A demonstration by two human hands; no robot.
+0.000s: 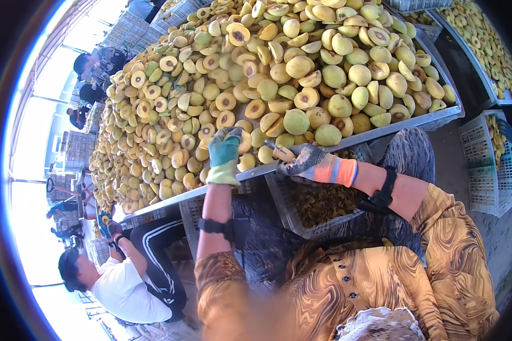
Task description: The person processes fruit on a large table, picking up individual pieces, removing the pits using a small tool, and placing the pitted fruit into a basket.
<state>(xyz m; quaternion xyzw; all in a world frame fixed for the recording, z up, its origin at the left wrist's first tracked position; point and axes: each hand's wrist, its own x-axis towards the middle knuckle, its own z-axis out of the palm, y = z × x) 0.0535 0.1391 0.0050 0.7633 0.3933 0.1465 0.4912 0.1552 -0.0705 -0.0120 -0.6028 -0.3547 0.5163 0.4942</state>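
A large heap of yellow peaches [226, 101], many cut in half with brown centres, fills the metal-edged table [347, 139] in front of me. My left hand [224, 153], in a teal and pale green glove, is over the near edge of the heap. Its fingers curl against a yellow peach half [245, 142], which they partly hide. To its right, my right hand [314, 164] wears a grey glove with an orange cuff. It is closed around a short wooden-handled tool [283, 152], whose dark metal end points left toward the fruit.
Below the table edge, between my knees, stands a crate [310, 232] with brown scraps. A white crate [489, 162] stands on the floor at right, and another fruit-filled table [483, 51] lies beyond. A co-worker [128, 284] in a white shirt sits at left.
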